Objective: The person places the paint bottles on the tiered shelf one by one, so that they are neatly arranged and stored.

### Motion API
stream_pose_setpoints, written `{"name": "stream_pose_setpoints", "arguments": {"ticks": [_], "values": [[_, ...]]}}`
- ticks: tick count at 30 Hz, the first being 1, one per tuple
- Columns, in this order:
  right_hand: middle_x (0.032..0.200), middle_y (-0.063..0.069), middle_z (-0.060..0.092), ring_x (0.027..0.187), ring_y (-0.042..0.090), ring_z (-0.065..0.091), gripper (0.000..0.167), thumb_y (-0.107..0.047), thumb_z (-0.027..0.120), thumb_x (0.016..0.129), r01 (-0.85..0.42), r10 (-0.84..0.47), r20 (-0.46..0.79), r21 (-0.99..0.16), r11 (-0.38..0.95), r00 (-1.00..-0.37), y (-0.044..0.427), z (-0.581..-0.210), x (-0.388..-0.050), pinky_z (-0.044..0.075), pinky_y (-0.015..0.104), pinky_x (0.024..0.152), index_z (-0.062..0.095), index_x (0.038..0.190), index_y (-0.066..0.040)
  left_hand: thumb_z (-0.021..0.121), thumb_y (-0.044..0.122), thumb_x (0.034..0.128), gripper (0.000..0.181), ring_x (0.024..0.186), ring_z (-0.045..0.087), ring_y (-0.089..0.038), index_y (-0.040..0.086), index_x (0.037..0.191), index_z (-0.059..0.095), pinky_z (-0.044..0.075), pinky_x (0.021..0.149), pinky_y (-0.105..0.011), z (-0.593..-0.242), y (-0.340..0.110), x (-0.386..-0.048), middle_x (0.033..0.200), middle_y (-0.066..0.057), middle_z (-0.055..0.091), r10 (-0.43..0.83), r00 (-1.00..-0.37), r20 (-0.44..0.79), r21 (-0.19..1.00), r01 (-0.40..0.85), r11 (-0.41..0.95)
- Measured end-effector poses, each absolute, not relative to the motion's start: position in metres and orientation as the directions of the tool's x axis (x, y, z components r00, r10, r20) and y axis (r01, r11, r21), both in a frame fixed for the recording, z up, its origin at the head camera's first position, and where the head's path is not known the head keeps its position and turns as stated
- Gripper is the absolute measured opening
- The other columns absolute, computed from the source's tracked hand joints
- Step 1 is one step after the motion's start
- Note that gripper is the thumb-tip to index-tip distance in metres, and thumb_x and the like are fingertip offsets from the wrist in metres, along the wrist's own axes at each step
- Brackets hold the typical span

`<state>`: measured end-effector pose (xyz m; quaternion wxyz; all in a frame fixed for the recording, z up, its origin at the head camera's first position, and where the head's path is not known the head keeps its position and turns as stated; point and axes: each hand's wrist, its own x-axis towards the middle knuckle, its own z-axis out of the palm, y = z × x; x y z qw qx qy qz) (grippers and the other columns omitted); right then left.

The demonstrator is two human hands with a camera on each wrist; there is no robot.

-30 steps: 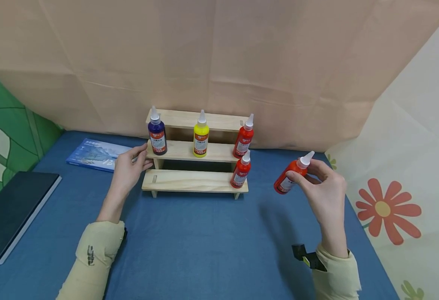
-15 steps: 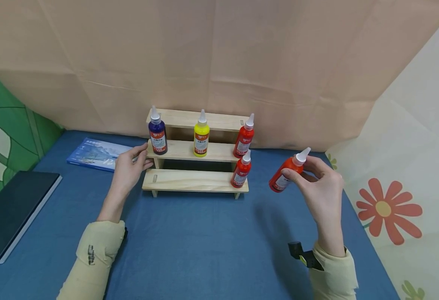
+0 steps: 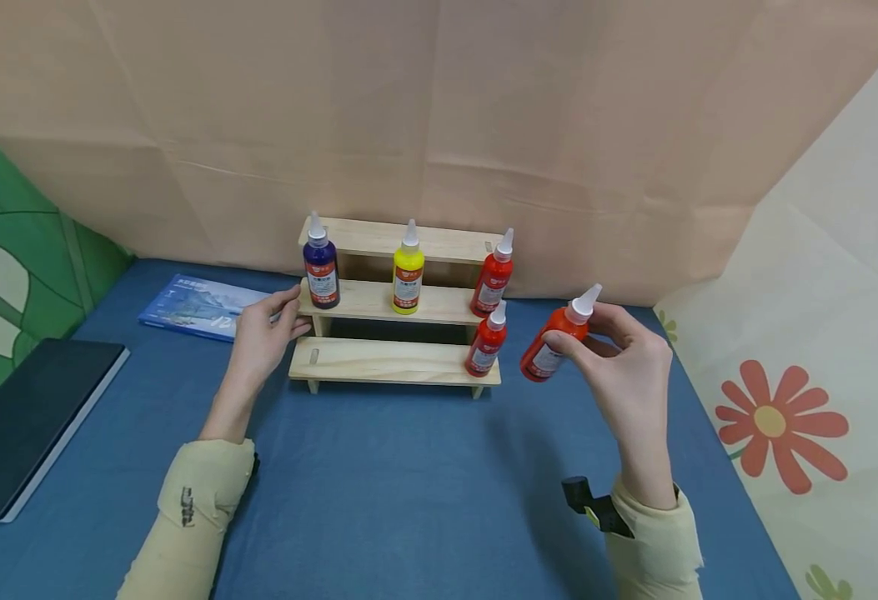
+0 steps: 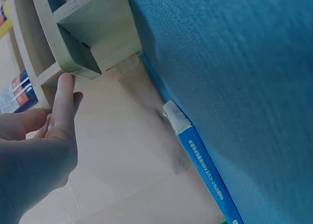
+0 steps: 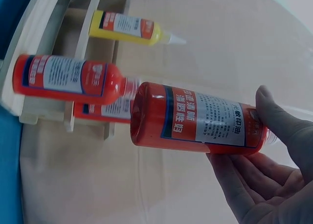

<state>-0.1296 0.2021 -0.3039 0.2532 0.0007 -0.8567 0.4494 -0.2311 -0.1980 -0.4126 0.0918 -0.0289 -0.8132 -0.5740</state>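
My right hand [image 3: 629,367] holds a red ink bottle [image 5: 195,119] near its neck, thumb on one side and fingers on the other. The bottle is tilted in the air right of the wooden tiered rack [image 3: 378,360], its white nozzle [image 3: 585,302] pointing up and right. My left hand [image 3: 264,333] touches the rack's left end with thumb and fairly straight fingers [image 4: 63,99]. On the middle tier stand a dark blue bottle [image 3: 322,275], a yellow bottle [image 3: 408,282] and a red bottle [image 3: 494,283]. Another red bottle [image 3: 486,346] is at the bottom tier's right end.
A blue picture-covered book [image 3: 198,304] lies left of the rack, partly behind my left hand. A dark thick book [image 3: 33,425] lies at the table's left. Blue cloth [image 3: 378,492] covers the table; a beige backdrop [image 3: 408,108] hangs behind the rack.
My right hand has moved left with the red ink bottle, bringing it closer to the rack. The left hand stays at the rack's end; the head view has shifted slightly.
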Motion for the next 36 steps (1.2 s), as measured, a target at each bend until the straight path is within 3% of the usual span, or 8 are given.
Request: {"name": "stream_pose_setpoints", "arguments": {"ticks": [18,20,26,36], "values": [[0.113,0.013,0.076,0.104,0.022,0.07,0.044,-0.016,0.094,0.087,-0.295,0.154,0.468,-0.745,0.598,-0.87,0.176,-0.309,-0.135,0.057,0.006,0.084,0.076,0.124,0.0,0.043,0.009,0.1172,0.044,0.118,0.068,-0.05,-0.012,0.156,0.045,0.061,0.094,-0.031,-0.413,-0.198,-0.232,0.15,-0.04,0.05,-0.041,-0.982,0.182,0.932,0.159,0.326],[0.113,0.012,0.076,0.104,0.021,0.07,0.044,-0.016,0.094,0.087,-0.302,0.145,0.472,-0.741,0.6,-0.87,0.173,-0.311,-0.136,0.061,0.012,0.085,0.076,0.124,0.0,0.043,0.009,0.1172,0.044,0.118,0.068,-0.05,-0.012,0.156,0.045,0.061,0.094,-0.031,-0.413,-0.198,-0.232,0.15,-0.04,0.05,-0.041,-0.983,0.181,0.932,0.158,0.326],[0.111,0.012,0.076,0.101,0.022,0.07,0.044,-0.014,0.096,0.085,-0.361,0.098,0.495,-0.741,0.566,-0.863,0.159,-0.316,-0.143,0.069,0.045,0.089,0.076,0.121,0.001,0.042,0.01,0.1174,0.045,0.119,0.068,-0.049,-0.012,0.156,0.045,0.061,0.094,-0.031,-0.414,-0.2,-0.231,0.15,-0.039,0.05,-0.045,-0.984,0.173,0.936,0.15,0.317],[0.113,0.014,0.077,0.102,0.027,0.072,0.047,-0.014,0.097,0.083,-0.408,0.038,0.498,-0.749,0.522,-0.866,0.135,-0.328,-0.154,0.069,0.05,0.087,0.075,0.122,0.002,0.042,0.01,0.1175,0.045,0.119,0.068,-0.049,-0.011,0.157,0.045,0.062,0.094,-0.03,-0.413,-0.2,-0.231,0.149,-0.039,0.051,-0.048,-0.984,0.174,0.938,0.15,0.311]]}}
